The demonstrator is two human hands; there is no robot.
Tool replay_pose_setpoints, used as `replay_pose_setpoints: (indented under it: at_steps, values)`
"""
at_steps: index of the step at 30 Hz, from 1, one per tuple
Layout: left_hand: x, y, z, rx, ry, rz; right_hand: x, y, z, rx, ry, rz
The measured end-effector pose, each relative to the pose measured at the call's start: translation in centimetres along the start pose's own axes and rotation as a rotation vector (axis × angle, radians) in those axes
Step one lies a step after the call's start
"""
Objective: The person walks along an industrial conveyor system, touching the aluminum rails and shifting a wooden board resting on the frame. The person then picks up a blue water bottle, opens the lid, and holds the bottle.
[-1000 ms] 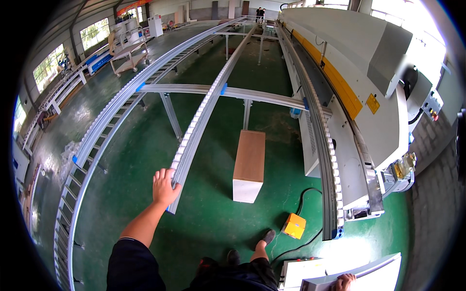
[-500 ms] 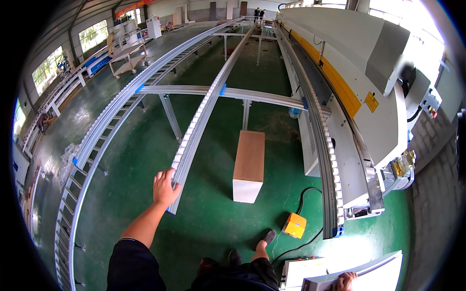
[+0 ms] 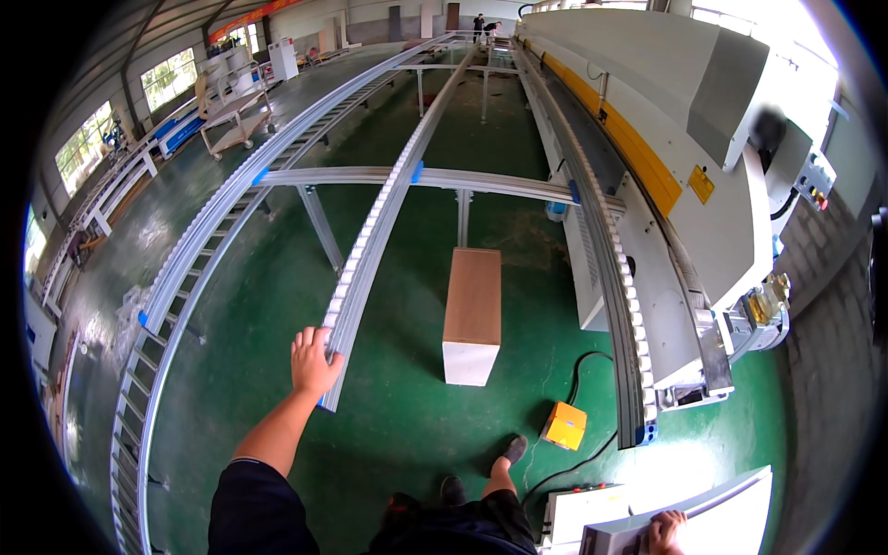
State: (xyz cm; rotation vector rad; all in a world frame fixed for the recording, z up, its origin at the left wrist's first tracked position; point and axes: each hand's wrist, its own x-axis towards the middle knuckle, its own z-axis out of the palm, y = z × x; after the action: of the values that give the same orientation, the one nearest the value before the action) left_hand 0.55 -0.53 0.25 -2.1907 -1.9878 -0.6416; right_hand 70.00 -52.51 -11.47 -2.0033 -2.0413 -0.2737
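My left hand [image 3: 315, 363] lies on the near end of the middle roller rail [image 3: 353, 310], a long metal profile with a row of white rollers. Its fingers stretch forward beside the rollers and the thumb lies apart on the metal. At the lower right, my right hand [image 3: 666, 532] has its fingers bent over the edge of a grey-and-white panel [image 3: 731, 518], perhaps a cabinet top; the thumb is hidden. Under the rails a tall box-shaped block [image 3: 472, 310] with a brown top and white front stands on the green floor.
A long white machine with a yellow strip [image 3: 638, 153] runs along the right, behind another roller rail [image 3: 606, 268]. A crossbeam [image 3: 499, 183] joins the rails; a ladder-like roller frame [image 3: 176, 282] curves along the left. A yellow foot pedal [image 3: 564, 425] trails a black cable near my feet.
The view has shifted very slightly. Both hands keep their places on the rail and the panel.
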Motion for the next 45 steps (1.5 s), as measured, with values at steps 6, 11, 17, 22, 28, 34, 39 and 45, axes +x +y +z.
replay_pose_setpoints:
  at_steps: [6, 11, 17, 22, 28, 34, 39, 45]
  values:
    - [0.2, -1.1, 0.4, -0.041, 0.125, 0.121, 8.6, -6.5, -6.3, 0.121, -0.220, 0.487]
    - [0.0, -0.6, 0.4, 0.019, 0.112, 0.040, 8.4, -6.6, -6.9, 0.124, -0.223, 0.479]
    - [-0.2, -0.2, 0.2, 0.006, 0.069, 0.016, 8.3, -6.6, -7.1, 0.069, -0.232, 0.447]
    - [0.1, -0.7, 0.7, -0.035, 0.070, 0.081, 8.7, -7.1, -7.3, 0.107, -0.233, 0.469]
    - [0.2, -0.3, 0.0, 0.031, 0.078, 0.005, 9.2, -7.1, -7.6, 0.100, -0.263, 0.481]
    - [-0.1, -0.3, 0.5, 0.043, 0.074, -0.011, 8.9, -7.2, -7.7, 0.095, -0.232, 0.455]
    - [0.3, -0.8, 0.9, 0.047, 0.065, 0.057, 8.7, -6.9, -7.9, 0.058, -0.307, 0.480]
    - [2.1, -2.4, 2.0, 0.018, 0.077, 0.103, 10.5, -6.9, -7.2, 0.151, -0.192, 0.482]
